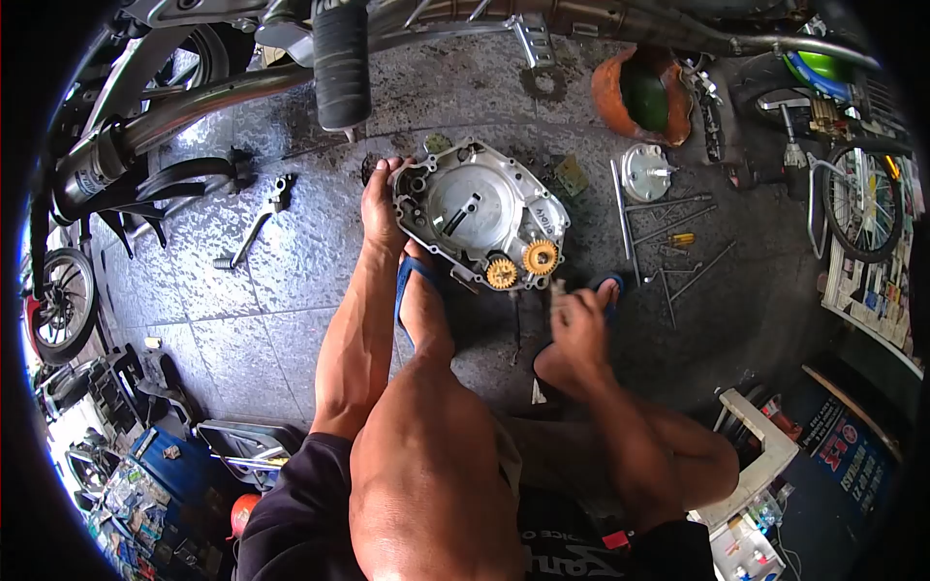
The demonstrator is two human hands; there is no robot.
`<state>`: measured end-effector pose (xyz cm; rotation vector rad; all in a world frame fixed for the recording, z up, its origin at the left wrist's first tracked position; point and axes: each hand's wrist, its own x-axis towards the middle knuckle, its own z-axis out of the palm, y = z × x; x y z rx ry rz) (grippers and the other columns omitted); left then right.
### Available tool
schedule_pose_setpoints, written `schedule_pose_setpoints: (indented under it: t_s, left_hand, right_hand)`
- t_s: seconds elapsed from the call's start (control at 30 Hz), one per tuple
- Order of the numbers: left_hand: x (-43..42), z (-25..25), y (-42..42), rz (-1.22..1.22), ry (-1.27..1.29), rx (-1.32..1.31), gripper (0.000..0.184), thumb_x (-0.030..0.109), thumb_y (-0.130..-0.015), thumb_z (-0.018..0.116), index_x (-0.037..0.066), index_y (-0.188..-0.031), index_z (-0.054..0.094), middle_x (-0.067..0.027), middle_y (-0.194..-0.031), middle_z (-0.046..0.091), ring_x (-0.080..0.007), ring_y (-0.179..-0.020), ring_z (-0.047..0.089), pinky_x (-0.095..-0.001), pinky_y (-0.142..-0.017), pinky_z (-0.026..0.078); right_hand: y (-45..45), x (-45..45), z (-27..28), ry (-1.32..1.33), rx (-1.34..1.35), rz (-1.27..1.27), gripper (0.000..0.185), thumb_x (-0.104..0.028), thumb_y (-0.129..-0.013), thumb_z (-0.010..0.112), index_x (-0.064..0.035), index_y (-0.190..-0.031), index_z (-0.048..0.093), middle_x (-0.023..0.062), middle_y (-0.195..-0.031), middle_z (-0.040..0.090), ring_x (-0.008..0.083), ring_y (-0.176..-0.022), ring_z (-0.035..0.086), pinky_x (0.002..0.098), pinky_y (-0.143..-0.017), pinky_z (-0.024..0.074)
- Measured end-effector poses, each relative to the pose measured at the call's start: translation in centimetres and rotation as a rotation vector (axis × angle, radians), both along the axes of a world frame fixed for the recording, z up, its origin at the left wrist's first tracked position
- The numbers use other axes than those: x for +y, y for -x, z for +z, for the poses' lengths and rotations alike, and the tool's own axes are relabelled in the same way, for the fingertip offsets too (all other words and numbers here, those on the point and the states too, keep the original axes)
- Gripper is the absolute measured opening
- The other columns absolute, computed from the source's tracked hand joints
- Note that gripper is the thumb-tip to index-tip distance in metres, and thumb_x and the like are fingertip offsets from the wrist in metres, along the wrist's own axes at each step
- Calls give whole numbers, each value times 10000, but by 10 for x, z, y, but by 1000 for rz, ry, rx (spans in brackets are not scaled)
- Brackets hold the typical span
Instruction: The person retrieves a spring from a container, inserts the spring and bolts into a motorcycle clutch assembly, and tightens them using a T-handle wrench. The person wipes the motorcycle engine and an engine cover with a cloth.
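Observation:
A silver engine cover [475,208], its inner side facing up, is tilted above the tiled floor between my feet. My left hand [381,210] grips its left edge, thumb along the rim. Two yellow-brown gears sit at its lower right: a larger gear [541,258] and a smaller gear [501,274]. Just below the right end of the cover, my right hand [581,324] is closed and slightly blurred. A small greyish thing shows at its fingertips, too smeared to name.
Right of the cover lie a round metal part [646,172], several wrenches and rods, and a yellow-handled screwdriver [682,239]. An orange-brown cut container [642,95] stands behind. A kick lever [257,223] lies left. A motorcycle footpeg [341,68] hangs overhead.

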<state>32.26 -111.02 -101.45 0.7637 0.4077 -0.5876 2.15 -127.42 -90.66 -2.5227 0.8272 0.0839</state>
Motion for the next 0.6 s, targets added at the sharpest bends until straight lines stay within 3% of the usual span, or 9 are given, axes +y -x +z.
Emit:
schedule_pose_setpoints:
  t_s: [0.1, 0.17, 0.23, 0.27, 0.3, 0.37, 0.43, 0.5, 0.6]
  left_hand:
    - [7, -7, 0, 15, -13, -40, 447, 343, -943, 553, -43, -1168, 544, -161, -1083, 652, -240, -989, 624, -338, -915, 481]
    - [15, -4, 2, 5, -465, -268, 439, 331, -941, 563, -56, -1149, 577, -140, -1040, 663, -206, -951, 625, -304, -864, 488]
    - [27, 38, 13, 88, -651, -116, 380, 270, -953, 548, -67, -1119, 609, -96, -966, 669, -130, -815, 611, -268, -703, 501]
    - [44, 60, 19, -6, -700, -284, 294, 294, -959, 525, 20, -948, 633, -15, -760, 606, -91, -620, 533, -251, -532, 428]
    - [43, 119, 27, 0, -147, -67, 323, 382, -972, 468, 169, -729, 454, 99, -524, 295, -54, -437, 273, -228, -441, 265]
    - [50, 229, 50, -23, 268, -18, 387, 410, -969, 447, 188, -665, 360, 74, -490, 187, -87, -403, 157, -271, -396, 165]
    - [74, 293, 79, -170, 637, -436, 498, 531, -958, 439, 173, -617, 384, 84, -405, 285, -74, -331, 227, -269, -412, 258]
    - [69, 364, 85, -348, 880, -730, 571, 521, -974, 415, 105, -587, 469, -1, -396, 356, -121, -317, 327, -427, -558, 488]
    - [46, 409, 101, -474, 1200, -880, 460, 351, -986, 446, 92, -614, 525, -24, -494, 445, -153, -417, 421, -451, -709, 500]
  right_hand:
    - [14, -50, 14, 12, -90, -305, 104, -96, -804, 646, -45, -894, 642, 166, -934, 653, 369, -905, 625, 426, -830, 499]
    - [22, -89, 29, 16, -60, -503, 141, -99, -830, 632, -14, -941, 648, 184, -934, 673, 331, -899, 653, 385, -799, 500]
    - [42, -129, 35, 56, -229, -536, 122, -76, -838, 621, 7, -923, 649, 135, -837, 679, 255, -784, 655, 347, -748, 503]
    - [37, -136, 59, -67, -304, -587, 116, -75, -844, 618, 10, -918, 645, 114, -817, 669, 211, -771, 638, 317, -734, 494]
    - [44, -149, 64, -77, -330, -568, 117, -80, -847, 616, 6, -920, 646, 110, -826, 666, 201, -781, 634, 302, -736, 488]
    - [42, -159, 75, -53, -285, -505, 143, -103, -850, 632, 1, -947, 645, 108, -867, 669, 206, -805, 631, 308, -755, 490]
    - [25, -147, 65, -46, -360, -416, 174, -123, -851, 645, -9, -982, 642, 110, -918, 670, 214, -856, 634, 321, -795, 489]
    - [-6, -122, 47, -128, -362, -269, 197, -136, -845, 658, -25, -1006, 643, 123, -978, 668, 230, -955, 634, 346, -862, 477]
    - [-59, -82, 9, -143, -394, -161, 203, -148, -829, 678, -41, -1000, 656, 146, -992, 649, 334, -959, 614, 381, -845, 477]
